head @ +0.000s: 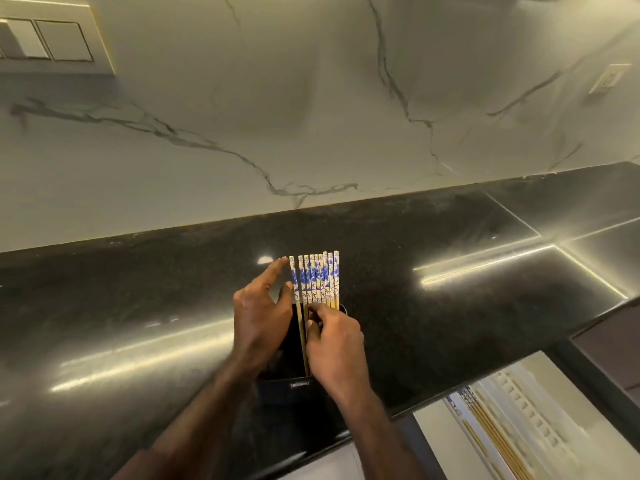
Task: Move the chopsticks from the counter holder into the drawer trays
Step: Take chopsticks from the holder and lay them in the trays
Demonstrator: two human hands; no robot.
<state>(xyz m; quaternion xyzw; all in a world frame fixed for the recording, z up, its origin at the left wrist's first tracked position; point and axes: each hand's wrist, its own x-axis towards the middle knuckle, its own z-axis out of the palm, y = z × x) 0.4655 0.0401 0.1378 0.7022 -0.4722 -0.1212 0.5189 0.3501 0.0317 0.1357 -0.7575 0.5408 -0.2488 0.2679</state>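
Several chopsticks with blue-and-white patterned tops stand in a row in a black holder on the dark counter. My right hand pinches the shafts of the chopsticks just below the pattern, at the holder's mouth. My left hand rests against the holder's left side, thumb touching the leftmost chopstick, index finger stretched up beside the tops. At the lower right an open drawer holds a white tray with several chopsticks lying in it.
The black polished counter runs left to right, with a marble backsplash behind. A wall socket sits at the right, and switch plates at the upper left. The counter's front edge borders the drawer.
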